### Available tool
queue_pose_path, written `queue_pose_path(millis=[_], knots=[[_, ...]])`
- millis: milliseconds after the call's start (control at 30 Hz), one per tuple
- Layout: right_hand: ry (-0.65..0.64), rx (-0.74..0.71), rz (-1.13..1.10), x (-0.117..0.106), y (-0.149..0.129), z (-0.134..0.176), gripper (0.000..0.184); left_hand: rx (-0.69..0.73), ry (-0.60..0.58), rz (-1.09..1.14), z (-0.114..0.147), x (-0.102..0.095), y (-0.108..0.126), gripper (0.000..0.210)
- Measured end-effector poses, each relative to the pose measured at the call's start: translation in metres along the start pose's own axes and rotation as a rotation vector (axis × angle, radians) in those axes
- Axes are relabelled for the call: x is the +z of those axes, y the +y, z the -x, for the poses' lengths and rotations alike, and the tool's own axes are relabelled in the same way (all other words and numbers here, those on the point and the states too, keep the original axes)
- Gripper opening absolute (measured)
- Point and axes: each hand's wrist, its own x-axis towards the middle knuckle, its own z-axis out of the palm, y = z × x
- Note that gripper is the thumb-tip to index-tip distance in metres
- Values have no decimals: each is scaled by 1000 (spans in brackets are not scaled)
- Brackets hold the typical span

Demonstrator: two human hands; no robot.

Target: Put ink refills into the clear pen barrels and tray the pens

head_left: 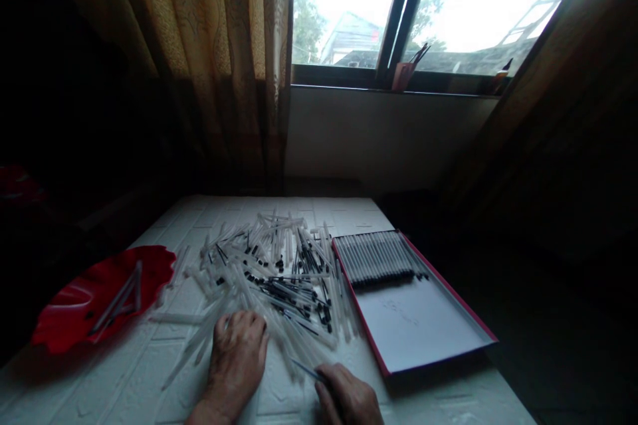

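Observation:
A loose heap of clear pen barrels (259, 299), dark ink refills (312, 254) and small black caps (280, 264) covers the middle of the white table. My left hand (238, 355) rests at the heap's near edge, knuckles up and fingers curled under. Whatever lies beneath those fingers is hidden. Lower right, my right hand (351, 393) pinches a thin pen refill (305, 368), whose free end points left toward the barrels. A red-edged box lid (423, 332) sits right of the heap, with a row of assembled pens (379, 257) along its far end.
A red scalloped dish (64, 309) with a few clear barrels stands on the table's left side. The white brick-patterned table (339, 207) ends near the lid's right edge. Behind are a curtain (224, 46) and a window, with a pink cup (401, 76) on the sill.

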Motion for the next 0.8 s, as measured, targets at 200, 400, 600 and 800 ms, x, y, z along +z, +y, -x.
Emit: queue_pose_path(millis=[200, 400, 600, 800], knots=[[21, 58, -65, 1, 0, 3, 26, 18, 163, 255, 9, 3, -9, 19], [12, 106, -138, -6, -3, 4, 24, 97, 218, 612, 24, -1, 0, 24], [-13, 90, -146, -14, -9, -3, 19, 90, 178, 717, 30, -3, 11, 23], [-32, 94, -140, -13, -10, -2, 19, -146, 26, 906, 38, 9, 14, 37]])
